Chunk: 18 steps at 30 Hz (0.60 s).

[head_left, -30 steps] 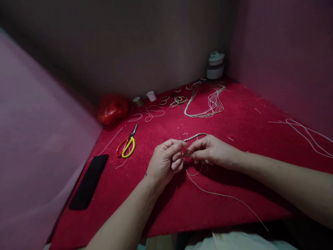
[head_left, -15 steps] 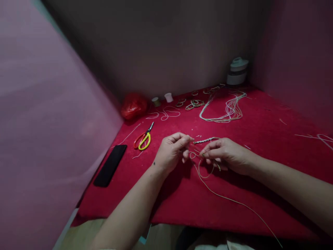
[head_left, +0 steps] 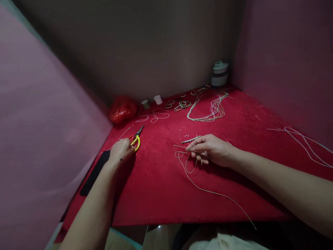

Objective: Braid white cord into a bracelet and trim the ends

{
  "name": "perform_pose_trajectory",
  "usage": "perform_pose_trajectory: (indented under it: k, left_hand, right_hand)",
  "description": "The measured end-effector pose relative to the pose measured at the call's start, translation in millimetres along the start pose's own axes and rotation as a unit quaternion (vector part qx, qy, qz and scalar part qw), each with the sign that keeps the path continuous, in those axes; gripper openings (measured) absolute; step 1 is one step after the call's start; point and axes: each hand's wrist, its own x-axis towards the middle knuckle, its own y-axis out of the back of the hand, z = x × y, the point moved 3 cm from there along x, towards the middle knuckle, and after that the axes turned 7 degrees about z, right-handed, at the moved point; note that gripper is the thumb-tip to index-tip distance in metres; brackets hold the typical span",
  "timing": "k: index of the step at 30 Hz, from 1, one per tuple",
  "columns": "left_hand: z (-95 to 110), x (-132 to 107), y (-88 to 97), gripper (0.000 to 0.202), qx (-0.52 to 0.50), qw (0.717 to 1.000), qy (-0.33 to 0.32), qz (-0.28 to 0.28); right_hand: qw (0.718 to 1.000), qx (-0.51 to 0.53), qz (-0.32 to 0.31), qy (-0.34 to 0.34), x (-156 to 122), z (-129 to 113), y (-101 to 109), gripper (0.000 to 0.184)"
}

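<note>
My left hand reaches over the handles of the scissors, its fingers closed around the red loop, which they mostly cover. The yellow loop and dark blades show beyond the fingertips, blades pointing away. My right hand pinches a thin beige cord between thumb and fingertips. A short end pokes out to the left, while a long tail curls in loops and trails toward the table's front edge. Just behind these fingers is a pale braided cord, partly hidden by them.
A black phone lies by the left forearm. Along the back are a red plastic bag, two thread spools, small cord rings, a cord bundle and a lidded container. Loose white cord lies at right on the red cloth.
My left hand has let go of the cord work and moved left to the scissors. My right hand still pinches the cord. The view has shifted slightly to the right.
</note>
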Motion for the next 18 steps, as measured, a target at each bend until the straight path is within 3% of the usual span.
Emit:
perform_pose_trajectory:
  k: [3, 5, 6, 8, 10, 14, 18]
  left_hand:
    - [4, -6, 7.8, 0.013, -0.026, 1.0, -0.004, 0.015]
    - [15, -18, 14.5, 0.013, -0.054, 0.998, -0.041, 0.016]
    - [24, -27, 17.9, 0.013, -0.069, 0.995, -0.073, 0.013]
    - [49, -51, 22.4, 0.013, -0.113, 0.968, -0.218, -0.051]
    - [70, -73, 26.8, 0.012, -0.091, 0.947, -0.293, -0.091]
    - [94, -94, 33.6, 0.019, 0.008, 0.939, -0.336, -0.076]
    - [99, -94, 32.0, 0.02, 0.041, 0.933, -0.333, -0.129]
  right_hand:
    - [1.0, 0.011, 0.002, 0.009, 2, -1, 2, 0.012]
    - [1.0, 0.017, 0.01, 0.015, 3, -3, 3, 0.012]
    - [1.0, 0.019, 0.017, 0.019, 3, -3, 4, 0.012]
    - [0.999, 0.023, 0.04, 0.029, 4, -4, 7, 0.011]
    - [0.997, 0.025, 0.06, 0.041, 6, -5, 10, 0.011]
    - [0.995, 0.023, 0.071, 0.065, 7, -7, 13, 0.011]
    - [0.994, 0.025, 0.068, 0.079, 7, -10, 13, 0.011]
